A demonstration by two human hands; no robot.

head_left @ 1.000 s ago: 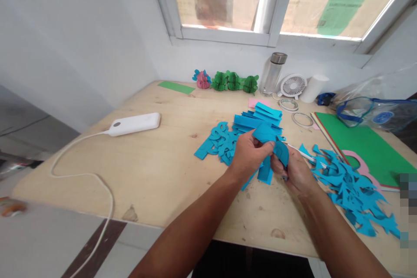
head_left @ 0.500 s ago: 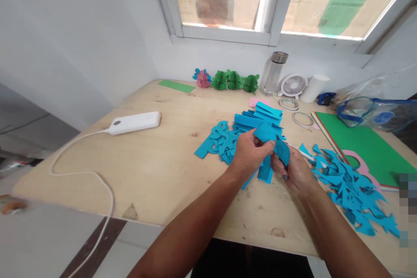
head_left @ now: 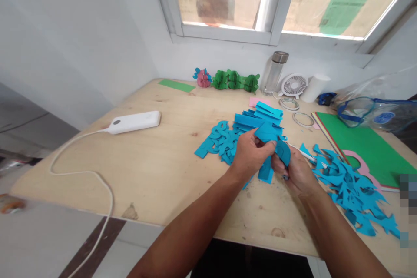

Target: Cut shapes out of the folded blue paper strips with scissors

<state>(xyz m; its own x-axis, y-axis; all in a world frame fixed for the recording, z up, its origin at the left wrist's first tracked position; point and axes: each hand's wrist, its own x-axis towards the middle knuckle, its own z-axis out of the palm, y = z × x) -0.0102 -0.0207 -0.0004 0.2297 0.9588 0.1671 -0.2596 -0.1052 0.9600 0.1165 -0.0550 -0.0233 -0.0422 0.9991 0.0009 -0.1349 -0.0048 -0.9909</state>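
My left hand (head_left: 252,150) pinches a folded piece of blue paper (head_left: 266,132) between thumb and fingers. Close against it, my right hand (head_left: 295,169) is closed around scissors (head_left: 286,177), mostly hidden by the fingers and paper; only a dark end shows. A curved flap of the blue paper hangs over the right fingers. Under and behind the hands lie folded blue strips (head_left: 249,122). Curly blue cut-outs (head_left: 224,139) are heaped left of my left hand. Right of my right hand spreads a pile of blue scraps (head_left: 348,186).
A white power bank (head_left: 135,122) with a cable lies at left. Along the wall stand green paper ornaments (head_left: 233,80), a glass bottle (head_left: 273,76) and a small fan (head_left: 294,86). Tape rolls (head_left: 302,119), green sheets (head_left: 368,147) and a clear pouch (head_left: 391,113) are at right.
Hardly anything differs. The hands and the blue paper keep nearly the same place and pose, with only a very slight shift of the view.
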